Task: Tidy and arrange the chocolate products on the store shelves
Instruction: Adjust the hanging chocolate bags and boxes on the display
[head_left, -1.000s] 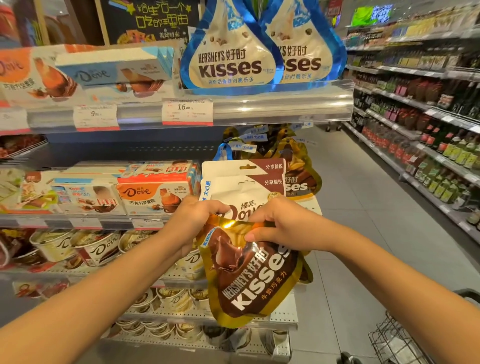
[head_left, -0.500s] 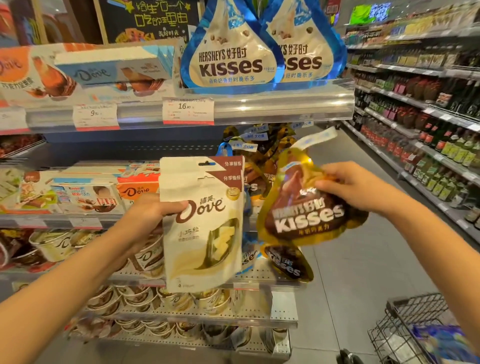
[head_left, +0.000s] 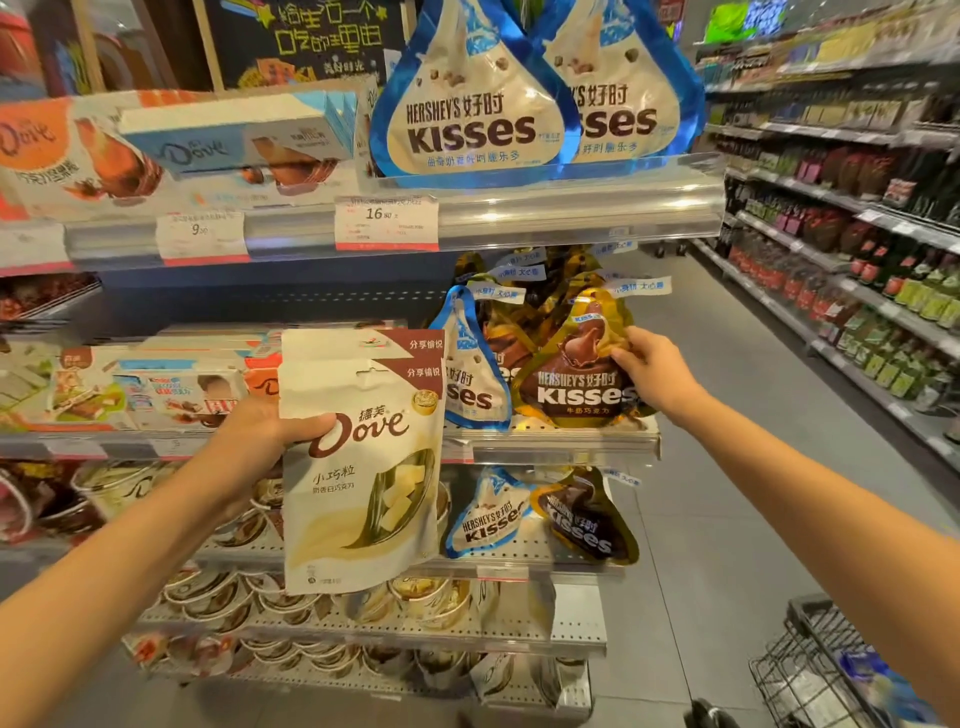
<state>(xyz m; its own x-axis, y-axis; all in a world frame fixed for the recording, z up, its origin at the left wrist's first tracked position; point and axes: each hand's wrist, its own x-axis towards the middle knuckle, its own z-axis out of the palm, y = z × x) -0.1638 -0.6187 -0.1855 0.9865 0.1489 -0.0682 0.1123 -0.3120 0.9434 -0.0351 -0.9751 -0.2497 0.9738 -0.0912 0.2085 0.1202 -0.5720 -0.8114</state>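
Two hands grip pouches: left hand closed on white Dove pouch; right hand pinches gold Kisses bag, standing on shelf beneath it.

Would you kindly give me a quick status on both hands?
Left hand holding white Dove pouch. Right hand gripping gold Kisses bag at middle shelf. Nothing blocking.

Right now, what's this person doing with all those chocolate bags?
A person is tidying a shop's chocolate shelves. The right hand grips a gold-and-brown Kisses bag at the right end of the middle shelf, among other Kisses bags. The left hand holds white Dove pouches in front of the shelves, not yet put anywhere.
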